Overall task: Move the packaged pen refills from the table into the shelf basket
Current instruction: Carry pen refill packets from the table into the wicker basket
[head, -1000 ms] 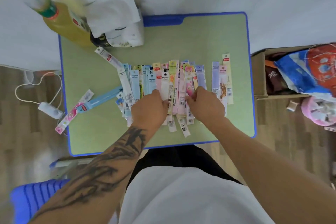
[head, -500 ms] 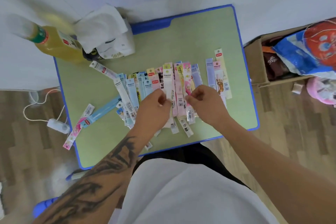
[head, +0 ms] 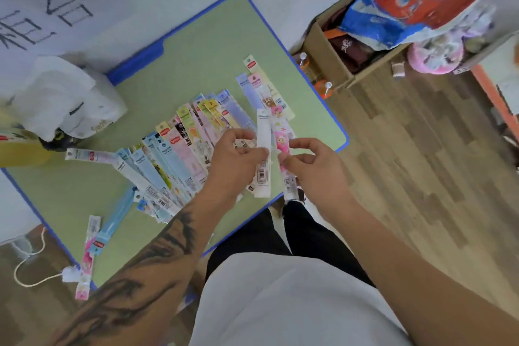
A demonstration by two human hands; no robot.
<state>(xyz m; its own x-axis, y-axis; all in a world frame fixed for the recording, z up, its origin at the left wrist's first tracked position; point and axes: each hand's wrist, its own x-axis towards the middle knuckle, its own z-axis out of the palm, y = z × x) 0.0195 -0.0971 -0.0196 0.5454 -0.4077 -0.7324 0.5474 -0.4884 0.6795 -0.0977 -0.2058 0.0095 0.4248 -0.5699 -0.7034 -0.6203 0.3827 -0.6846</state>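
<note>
left hand: the left hand (head: 236, 160) has its fingers curled, pinching a white refill pack (head: 263, 149) and holding it up off the tabletop, pretty much upright in the view

right hand: the right hand (head: 311, 166) pinches a pink refill pack (head: 281, 146) between thumb and fingertips (the one with a little cartoon figure on it), just beside the white one, the two packs nearly touching

rest of the refills: a fanned row of packaged refills (head: 179, 149) lies flat on the green tabletop (head: 196, 59), overlapping each other, blue-ish ones at the left end, pink and yellow in the middle; three more packs (head: 264, 87) sit a bit apart at the right end of the row

stragglers: a long blue pack (head: 118, 219) and a pink pack (head: 85, 267) lie near the left front edge, the pink one sticking out over the blue rim

other stuff on the tabletop: white plastic bag (head: 64, 98) at the back left corner, with a yellow drink bottle (head: 16, 149) just beside it (blurry)

off to the right: a cardboard box (head: 328, 56) on the wood floor, stuffed with colorful bags

wall: paper sign (head: 36, 8) with handwritten characters

shelf basket: can't spot it from this angle
</note>
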